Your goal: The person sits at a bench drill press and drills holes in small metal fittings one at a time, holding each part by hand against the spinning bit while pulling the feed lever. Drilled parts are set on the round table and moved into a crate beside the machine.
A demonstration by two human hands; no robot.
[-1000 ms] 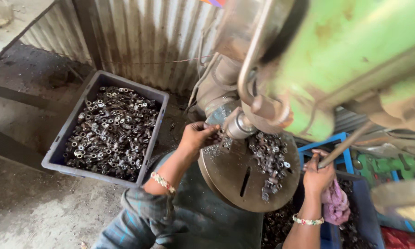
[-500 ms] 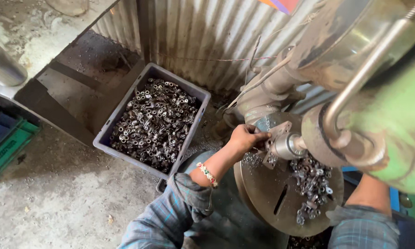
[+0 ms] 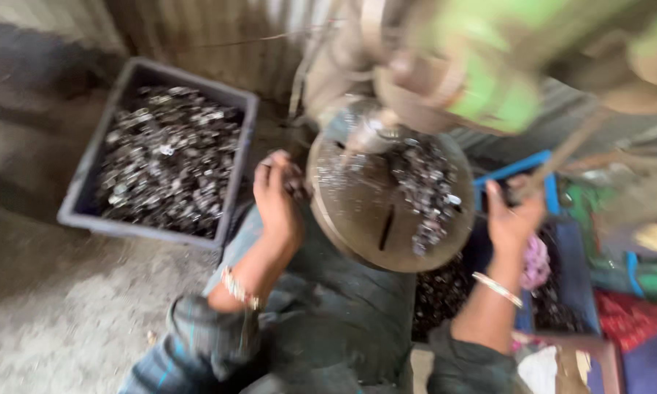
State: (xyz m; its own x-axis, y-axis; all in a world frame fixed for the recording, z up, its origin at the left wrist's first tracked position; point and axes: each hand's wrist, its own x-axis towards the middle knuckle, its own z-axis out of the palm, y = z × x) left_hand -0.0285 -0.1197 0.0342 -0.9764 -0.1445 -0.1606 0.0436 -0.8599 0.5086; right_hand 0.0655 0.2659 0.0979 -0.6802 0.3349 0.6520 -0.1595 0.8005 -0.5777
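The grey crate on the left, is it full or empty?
Nearly full: the grey crate holds a heap of small dark metal parts reaching close to its rim.

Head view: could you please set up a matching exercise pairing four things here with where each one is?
Things:
1. grey crate
2. round metal table
3. left hand
4. right hand

Places:
A. at the table's left edge
B. far left, on the floor
C. raised to the right of the table, by a blue tray
D. centre, strewn with small metal parts

Pairs: 1-B, 2-D, 3-A, 4-C
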